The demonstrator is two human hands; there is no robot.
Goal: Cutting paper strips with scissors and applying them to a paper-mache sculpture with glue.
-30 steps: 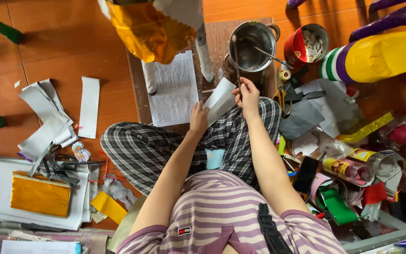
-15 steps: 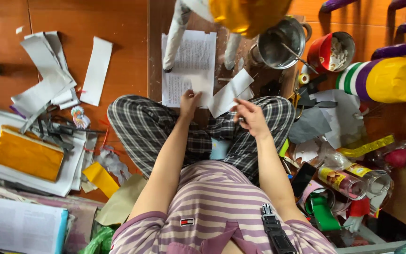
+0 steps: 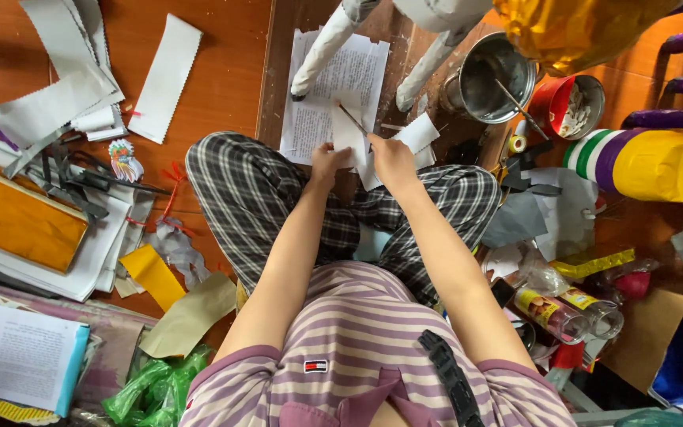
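My left hand (image 3: pixel 326 164) pinches a small white paper piece (image 3: pixel 349 134) above my crossed legs in checked trousers. My right hand (image 3: pixel 393 160) holds a thin stick or brush (image 3: pixel 352 119) whose tip lies across that paper piece. Another white scrap (image 3: pixel 418 133) sits just right of my right hand. A printed sheet (image 3: pixel 333 87) lies on the brown board in front of me, and two paper-wrapped legs of a figure (image 3: pixel 326 47) stand on it.
A metal pot (image 3: pixel 493 75) with a stick and a red pot (image 3: pixel 567 107) stand at upper right beside a striped yellow roll (image 3: pixel 642 162). White paper strips (image 3: pixel 166 77), scissors (image 3: pixel 92 178), a yellow pad (image 3: pixel 17 217) and scraps lie at left. Jars (image 3: pixel 555 310) crowd the right.
My hands have come down and together over the printed sheet. The white paper piece is now in my left hand, and my right hand lays the stick on it. The view shifted left.
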